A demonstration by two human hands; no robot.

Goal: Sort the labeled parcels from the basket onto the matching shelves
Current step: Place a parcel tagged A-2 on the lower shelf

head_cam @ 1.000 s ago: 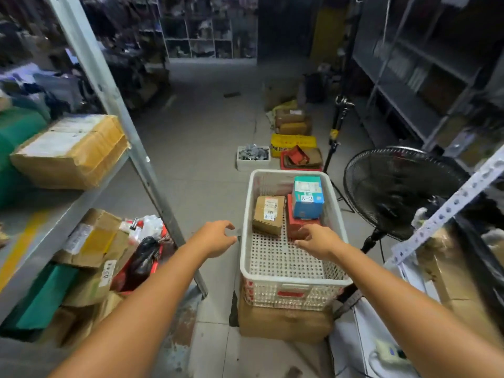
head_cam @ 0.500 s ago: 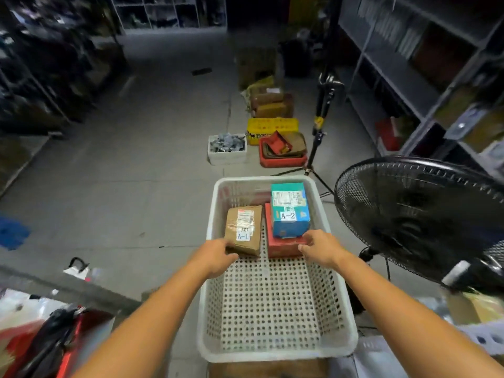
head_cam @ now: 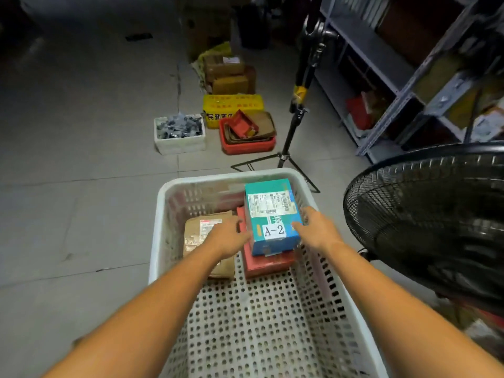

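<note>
Both hands close in on the parcel marked A-2 in the sorting basket.

Head view: the left hand [head_cam: 231,238] and right hand [head_cam: 317,230], fingers spread rather than curled, press the two sides of the teal A-2 box [head_cam: 272,214]. It sits on a red box [head_cam: 267,264] at frame centre inside the white basket [head_cam: 161,227], beside a brown parcel [head_cam: 199,236]. Half a second ago the hands were at the parcels' near edges, so this looks like the chosen pick; lifting and shelving remain.
</note>
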